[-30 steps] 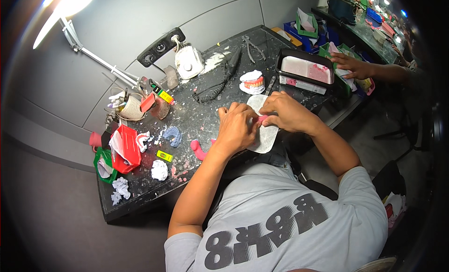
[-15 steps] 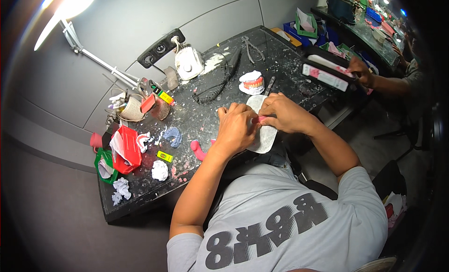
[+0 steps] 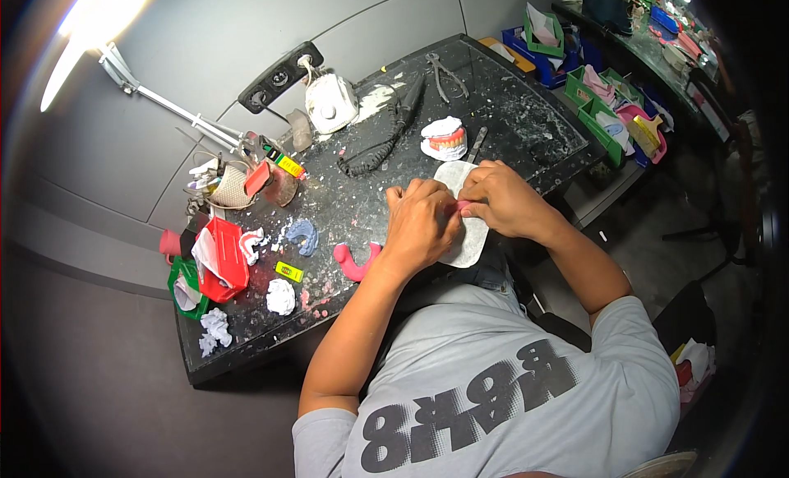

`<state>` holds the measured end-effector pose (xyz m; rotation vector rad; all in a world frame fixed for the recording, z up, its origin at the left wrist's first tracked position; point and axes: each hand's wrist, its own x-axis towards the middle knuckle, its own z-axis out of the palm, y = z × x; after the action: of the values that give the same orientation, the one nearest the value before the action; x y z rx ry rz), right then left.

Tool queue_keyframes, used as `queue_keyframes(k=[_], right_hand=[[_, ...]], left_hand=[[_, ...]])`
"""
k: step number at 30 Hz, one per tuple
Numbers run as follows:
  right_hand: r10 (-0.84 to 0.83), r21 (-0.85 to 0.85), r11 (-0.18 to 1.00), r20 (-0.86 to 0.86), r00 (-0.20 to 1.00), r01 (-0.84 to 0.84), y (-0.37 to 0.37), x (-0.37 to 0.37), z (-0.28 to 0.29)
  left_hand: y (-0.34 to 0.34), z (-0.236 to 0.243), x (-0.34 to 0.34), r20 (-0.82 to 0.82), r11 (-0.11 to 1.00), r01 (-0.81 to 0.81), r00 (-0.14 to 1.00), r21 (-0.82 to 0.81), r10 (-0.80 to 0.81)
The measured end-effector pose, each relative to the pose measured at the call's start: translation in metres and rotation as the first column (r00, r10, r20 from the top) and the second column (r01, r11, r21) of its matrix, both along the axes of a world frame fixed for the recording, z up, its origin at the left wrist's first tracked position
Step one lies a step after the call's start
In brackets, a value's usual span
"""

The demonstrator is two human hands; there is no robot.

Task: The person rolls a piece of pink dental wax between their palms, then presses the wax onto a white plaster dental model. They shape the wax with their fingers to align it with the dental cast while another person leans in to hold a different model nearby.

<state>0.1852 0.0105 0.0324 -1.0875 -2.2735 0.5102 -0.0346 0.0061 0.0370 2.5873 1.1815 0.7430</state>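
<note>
Just in front of me, over a flat white oval plate (image 3: 469,246), my left hand (image 3: 421,225) and my right hand (image 3: 508,200) meet with bent fingers. Between their fingertips they pinch a small pink piece of wax or dough-like material (image 3: 462,206); most of it is covered by the fingers. To the left of my left wrist lies a curved, arch-shaped pink piece (image 3: 353,268). Beyond the hands stands a white plaster dental model with a denture (image 3: 445,139), its teeth and pink gums showing. A slim metal tool (image 3: 477,144) lies beside it.
On the black bench (image 3: 526,116) are pliers (image 3: 446,77), a coiled-cord handpiece (image 3: 390,141), a blue-grey arch (image 3: 303,237), a yellow-green box (image 3: 289,272), crumpled paper (image 3: 281,297) and a red bin (image 3: 223,260). Green bins (image 3: 598,120) stand beyond the right edge.
The co-worker's arm and the dark case with pink-and-white boxes at the right have left the view. My hands keep hold of the pink piece with little movement; more of the arch-shaped piece shows.
</note>
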Motion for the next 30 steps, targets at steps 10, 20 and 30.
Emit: queue_keyframes(k=[10,20,30], right_hand=[[-0.145,0.46,0.883,0.069,0.987,0.098,-0.032,-0.009,-0.008],[-0.213,0.485,0.866,0.142,0.967,0.119,-0.05,-0.013,-0.019],[-0.265,0.443,0.876,0.107,0.958,0.193,-0.054,-0.015,-0.031]], left_hand=[[-0.023,-0.011,-0.006,0.007,0.955,-0.113,0.993,0.273,0.116],[-0.026,-0.012,-0.002,0.017,0.948,-0.09,0.996,0.306,0.089],[-0.03,-0.008,0.002,-0.021,0.929,-0.044,0.998,0.367,0.056]])
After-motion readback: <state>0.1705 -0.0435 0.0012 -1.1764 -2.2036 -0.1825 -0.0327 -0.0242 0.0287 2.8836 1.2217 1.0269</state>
